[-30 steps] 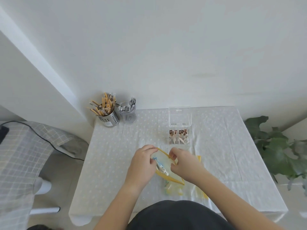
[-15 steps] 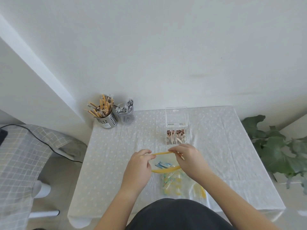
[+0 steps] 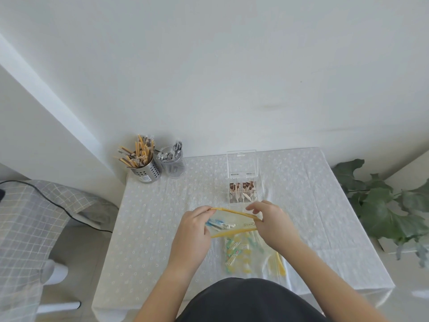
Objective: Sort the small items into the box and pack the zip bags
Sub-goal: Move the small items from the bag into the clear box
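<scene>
Both hands are pinching the bag (image 3: 241, 220) by its yellow zip (image 3: 234, 212). The left hand (image 3: 192, 231) is gripping the left end and the right hand (image 3: 274, 226) the right end, and neither is free. They are holding the bag just above the table (image 3: 162, 228), directly in front of the box (image 3: 242, 192), with the mouth gaping so the two yellow edges are standing apart. Blue and white pieces (image 3: 218, 224) are lying inside, crowded toward the left end. That is probably the main risk: if the left end dips while the mouth is open, the pieces could slide out onto the cloth. If the zip is pressed shut now, one lying near the seal could get caught and stop it closing. The knuckles of the right hand are working very near the box, whose lid (image 3: 242, 163) is standing open with brown and pale items sorted in its compartments, so a bump could mix or scatter them. A second bag (image 3: 239, 256) of yellow and green pieces is lying flat under the right forearm and could be dragged off its spot. As for writing, a small dark label is showing on the held bag near its right end, another on the second bag, and a sticker on the metal holder (image 3: 146, 173) beside the cup (image 3: 173, 166) — all too small to read.
</scene>
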Demonstrator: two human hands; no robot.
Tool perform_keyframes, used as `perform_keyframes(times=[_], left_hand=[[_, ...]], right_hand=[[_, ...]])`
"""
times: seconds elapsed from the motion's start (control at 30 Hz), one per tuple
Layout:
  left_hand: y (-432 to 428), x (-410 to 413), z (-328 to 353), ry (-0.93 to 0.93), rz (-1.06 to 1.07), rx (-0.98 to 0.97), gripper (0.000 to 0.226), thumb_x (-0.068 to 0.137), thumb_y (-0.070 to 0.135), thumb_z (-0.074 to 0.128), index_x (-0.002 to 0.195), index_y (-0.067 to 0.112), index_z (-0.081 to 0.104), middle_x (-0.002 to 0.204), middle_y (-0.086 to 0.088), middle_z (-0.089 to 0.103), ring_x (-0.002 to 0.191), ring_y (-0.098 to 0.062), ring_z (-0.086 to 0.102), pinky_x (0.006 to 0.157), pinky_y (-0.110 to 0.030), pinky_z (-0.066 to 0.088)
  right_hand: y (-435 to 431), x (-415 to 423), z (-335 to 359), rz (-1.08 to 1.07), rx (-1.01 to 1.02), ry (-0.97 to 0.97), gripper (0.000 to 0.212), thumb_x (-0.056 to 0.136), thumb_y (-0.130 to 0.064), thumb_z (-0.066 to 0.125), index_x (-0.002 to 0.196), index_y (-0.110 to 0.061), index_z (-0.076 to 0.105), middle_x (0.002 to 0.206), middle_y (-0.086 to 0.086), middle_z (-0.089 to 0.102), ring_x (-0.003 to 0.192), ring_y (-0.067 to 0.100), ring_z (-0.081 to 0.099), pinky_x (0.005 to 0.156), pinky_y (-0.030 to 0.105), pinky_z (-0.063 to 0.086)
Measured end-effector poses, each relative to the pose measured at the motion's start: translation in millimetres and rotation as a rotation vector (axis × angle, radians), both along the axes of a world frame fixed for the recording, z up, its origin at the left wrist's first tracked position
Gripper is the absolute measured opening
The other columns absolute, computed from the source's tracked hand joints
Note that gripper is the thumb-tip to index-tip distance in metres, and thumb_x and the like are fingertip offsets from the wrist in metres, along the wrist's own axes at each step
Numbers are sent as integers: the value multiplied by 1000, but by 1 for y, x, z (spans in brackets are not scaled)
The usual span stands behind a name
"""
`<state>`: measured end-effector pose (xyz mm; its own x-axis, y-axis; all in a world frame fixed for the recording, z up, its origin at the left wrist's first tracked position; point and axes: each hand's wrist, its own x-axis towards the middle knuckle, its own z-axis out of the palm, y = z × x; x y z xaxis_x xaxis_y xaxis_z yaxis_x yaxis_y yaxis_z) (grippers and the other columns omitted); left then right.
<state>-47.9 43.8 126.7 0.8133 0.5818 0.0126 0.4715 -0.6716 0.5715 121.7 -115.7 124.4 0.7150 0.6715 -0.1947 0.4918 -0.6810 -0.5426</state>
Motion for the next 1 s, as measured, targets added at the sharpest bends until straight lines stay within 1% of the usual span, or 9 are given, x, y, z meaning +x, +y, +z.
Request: perform_keyframes(times=[0.17,0.27,0.43,0.5,0.67,0.73,0.87,0.93,1.0], left_hand=[[-4,-2,-1,6,-15,-27,60,98,-5,50,149,25,57,149,19,51,136,-1,39,114,-11,27],[-5,-6,-2,-10,-29,-55,58,99,-3,52,149,25,57,148,20,50,137,2,38,117,-24,40],[-12,-8,2,-45,-63,-73,57,98,-3,54,147,25,59,146,21,51,135,5,41,110,-31,49],[-14,-9,3,-55,-79,-70,58,97,-2,56,147,26,59,146,22,51,135,5,41,110,-30,49],[-21,-8,8,-93,-121,-72,60,96,-4,58,147,27,59,146,23,52,134,7,42,111,-28,48],[-25,-9,7,-110,-136,-69,61,95,-6,58,147,27,60,147,22,52,134,9,40,111,-27,46],[-32,-13,7,-124,-160,-53,62,96,-6,55,149,27,58,150,23,49,134,15,34,115,-12,33],[-35,-15,8,-128,-167,-51,62,96,-6,55,149,26,57,150,22,49,134,15,34,114,-7,27],[-36,-16,8,-129,-166,-46,61,96,-6,54,149,25,58,150,21,50,134,13,36,113,-6,26]], right_hand=[[0,-4,3,6,-24,10,40,94,-10,58,121,-37,66,106,-17,60,82,8,60,69,25,54],[-3,-5,13,30,57,30,31,92,-27,69,122,-36,65,106,-17,56,78,1,56,69,18,47],[7,-23,42,74,203,28,3,91,-32,69,94,-33,69,81,-13,61,67,3,57,61,20,50],[14,-30,44,131,98,60,12,95,-28,61,97,-29,73,79,-12,68,68,3,61,66,24,57],[34,-40,15,302,-220,40,38,103,-21,44,137,-24,59,125,-2,68,108,18,67,90,31,55],[44,-37,6,387,-370,-11,35,103,-15,46,136,-15,57,121,3,67,102,20,67,90,33,55],[62,-41,8,555,-639,-33,12,104,-8,46,101,-7,57,77,3,47,80,18,50,82,30,46],[70,-41,8,606,-696,-68,16,104,-8,44,91,-7,53,77,3,44,89,19,48,89,30,44],[67,-36,-7,585,-716,-73,15,104,-7,44,109,-6,58,95,7,54,96,20,50,92,26,45]])
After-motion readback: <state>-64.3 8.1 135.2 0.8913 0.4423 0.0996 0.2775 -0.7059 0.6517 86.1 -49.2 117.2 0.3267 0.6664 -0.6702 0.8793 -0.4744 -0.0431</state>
